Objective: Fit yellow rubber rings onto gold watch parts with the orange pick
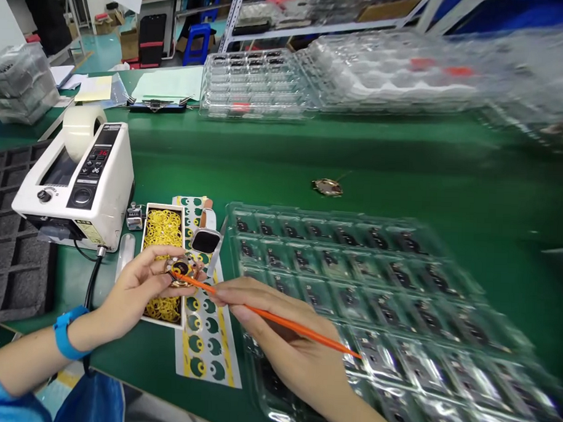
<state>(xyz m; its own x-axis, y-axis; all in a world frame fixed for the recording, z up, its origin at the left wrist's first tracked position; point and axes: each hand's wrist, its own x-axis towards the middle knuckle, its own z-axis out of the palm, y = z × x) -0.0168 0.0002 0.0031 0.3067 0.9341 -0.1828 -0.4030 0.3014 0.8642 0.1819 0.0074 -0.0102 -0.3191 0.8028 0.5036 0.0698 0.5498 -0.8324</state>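
So the box of yellow rings (184, 232) is the easiest thing to go by here. Right over its near half, a small round metal piece (181, 270) is pinched between the thumb and fingers of the left hand (133, 289), with a blue wristband (69, 333) worn below. To the right of the box, a thin orange stick (300, 329) is gripped pen-style in the right hand (281, 340), fingers closed on it. Its tip is aimed back over the box at the metal piece; whether contact is made can't really be told. Just beside the box on the right, a sheet of stickers (181, 361) is laid out, with 1 smartwatch (205, 240) set on top. Further right, a big clear tray (318, 212) is filled with rows of dark parts, kinda blurry. Beyond the box and well to the right, another metal piece (328, 187) is left lying. Left of the box, 1 tally counter (135, 217) and a white tape dispenser (105, 168) are parked.
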